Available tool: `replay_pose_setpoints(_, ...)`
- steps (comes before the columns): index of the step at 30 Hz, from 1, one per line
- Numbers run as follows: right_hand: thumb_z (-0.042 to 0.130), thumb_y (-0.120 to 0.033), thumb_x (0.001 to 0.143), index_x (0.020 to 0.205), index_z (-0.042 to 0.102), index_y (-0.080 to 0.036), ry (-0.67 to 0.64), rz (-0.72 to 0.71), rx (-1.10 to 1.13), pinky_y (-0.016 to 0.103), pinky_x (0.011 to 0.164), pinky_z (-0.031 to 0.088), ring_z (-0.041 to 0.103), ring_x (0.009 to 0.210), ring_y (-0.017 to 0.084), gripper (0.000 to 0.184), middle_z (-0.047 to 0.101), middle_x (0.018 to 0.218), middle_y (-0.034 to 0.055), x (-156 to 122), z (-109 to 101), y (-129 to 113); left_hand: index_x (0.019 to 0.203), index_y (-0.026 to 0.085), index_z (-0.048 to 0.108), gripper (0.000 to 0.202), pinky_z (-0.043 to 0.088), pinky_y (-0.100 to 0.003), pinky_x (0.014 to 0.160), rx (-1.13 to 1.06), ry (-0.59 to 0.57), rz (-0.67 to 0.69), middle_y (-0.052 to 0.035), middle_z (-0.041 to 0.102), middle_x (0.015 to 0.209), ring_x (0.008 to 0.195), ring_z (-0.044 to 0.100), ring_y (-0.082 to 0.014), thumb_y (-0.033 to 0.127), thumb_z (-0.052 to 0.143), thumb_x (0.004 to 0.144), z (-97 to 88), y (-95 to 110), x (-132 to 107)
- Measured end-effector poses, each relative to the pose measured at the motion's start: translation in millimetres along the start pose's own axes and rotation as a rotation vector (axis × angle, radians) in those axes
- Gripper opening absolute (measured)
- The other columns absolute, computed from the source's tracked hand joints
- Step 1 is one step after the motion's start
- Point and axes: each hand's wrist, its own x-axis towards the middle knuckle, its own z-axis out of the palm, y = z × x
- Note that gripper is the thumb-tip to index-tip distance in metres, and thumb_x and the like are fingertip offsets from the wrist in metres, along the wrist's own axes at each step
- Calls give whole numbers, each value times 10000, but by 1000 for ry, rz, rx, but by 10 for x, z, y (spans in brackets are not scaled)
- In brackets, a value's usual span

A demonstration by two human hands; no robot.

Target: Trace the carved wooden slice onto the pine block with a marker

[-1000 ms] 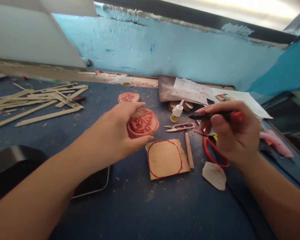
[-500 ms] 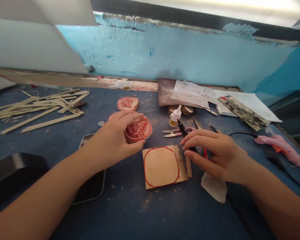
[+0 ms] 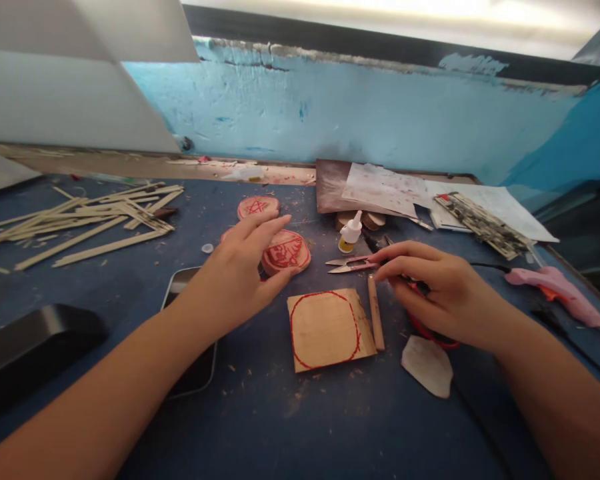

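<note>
My left hand (image 3: 240, 263) is open, fingers and thumb apart, beside a round wood slice with a red drawing (image 3: 287, 253). Its wrist passes over a dark phone-like slab with a pale rim (image 3: 200, 377). My right hand (image 3: 430, 287) hovers with loosely curled, parted fingers, and I see nothing gripped in it. Its fingertips are near the pink-handled thread snips (image 3: 351, 265); red-handled scissors (image 3: 437, 339) lie partly hidden beneath it. Between my hands rests a flat wooden piece with a red rounded outline (image 3: 325, 330), with a short wooden stick (image 3: 376, 313) along its right side.
A white-capped glue bottle (image 3: 351, 233) stands behind the snips. Thin wooden sticks (image 3: 95, 223) are heaped at the left, near a black object (image 3: 45, 340). A pink glue gun (image 3: 555, 293) and its cord lie right. Papers (image 3: 380, 190) sit along the back wall.
The black marker no longer shows in my right hand, which has shifted slightly forward. My left hand has lifted its fingers from the wood slice, uncovering more of the red drawing.
</note>
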Motion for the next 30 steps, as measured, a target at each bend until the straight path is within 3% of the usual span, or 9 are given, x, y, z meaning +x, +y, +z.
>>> replay_pose_setpoints(4, 582, -178, 1067, 1132, 752, -214, -5, 46, -71, 376, 953, 598, 752, 1080, 213, 185, 741, 1221, 84, -26, -88, 105, 1336, 134, 746, 457, 560, -556, 1173, 11, 17, -35, -179, 733, 1405, 1311, 710, -368, 421, 676, 988, -56, 1, 2)
replay_pose_setpoints(8, 605, -241, 1082, 1113, 757, -209, 3, 118, -137, 437, 906, 590, 742, 986, 238, 159, 736, 1142, 89, -60, -136, 193, 1222, 186, 778, 352, 604, -490, 1099, 28, 52, -83, -127, 791, 1275, 1200, 756, -331, 428, 645, 1005, -145, 15, 8)
replay_pose_setpoints(13, 666, -303, 1076, 1110, 744, -240, -7, 138, -111, 420, 896, 593, 737, 995, 227, 106, 704, 1155, 68, -55, -107, 157, 1362, 187, 703, 504, 588, -532, 1119, 22, -26, -203, -148, 756, 1354, 1257, 730, -362, 482, 682, 954, -140, -62, -2)
replay_pose_setpoints(18, 688, -346, 1067, 1082, 729, -258, -50, 128, -30, 426, 960, 605, 731, 1068, 228, 98, 632, 1263, 78, -39, -43, 55, 1523, 168, 582, 853, 506, -581, 1228, -2, -157, -159, -185, 670, 1536, 1424, 633, -406, 584, 831, 820, 34, -143, -7)
replay_pose_setpoints(23, 609, -285, 1091, 1119, 716, -255, -94, 114, 15, 423, 994, 603, 714, 1118, 224, 115, 605, 1309, 89, -39, 12, 32, 1551, 142, 560, 852, 480, -593, 1245, 39, -167, -165, -200, 667, 1549, 1448, 613, -413, 483, 828, 817, 96, -88, 23)
replay_pose_setpoints(28, 576, -157, 1046, 1132, 723, -243, -96, 89, 29, 408, 992, 603, 707, 1128, 222, 190, 619, 1305, 99, -31, 48, 46, 1518, 207, 602, 787, 519, -591, 1185, 81, -49, -276, -145, 704, 1492, 1367, 668, -418, 533, 782, 824, -220, -166, 63)
replay_pose_setpoints(30, 568, -137, 1032, 1132, 731, -242, -91, 87, 28, 426, 1002, 607, 712, 1133, 232, 218, 624, 1304, 104, -28, 48, 55, 1513, 179, 598, 845, 451, -682, 1181, 102, 29, -351, -192, 671, 1508, 1417, 603, -506, 624, 782, 818, -414, -328, 64)
